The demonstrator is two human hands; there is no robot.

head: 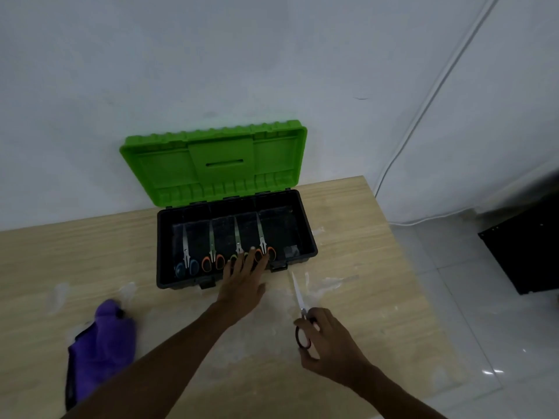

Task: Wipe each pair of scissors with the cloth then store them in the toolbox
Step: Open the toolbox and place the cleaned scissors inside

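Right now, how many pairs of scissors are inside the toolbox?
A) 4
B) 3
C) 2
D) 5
A: four pairs of scissors lie side by side in the toolbox; a fifth pair is outside it, held by the right hand.

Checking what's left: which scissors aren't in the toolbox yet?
The red-handled scissors gripped by the right hand, in front of the toolbox; the other four lie side by side inside it.
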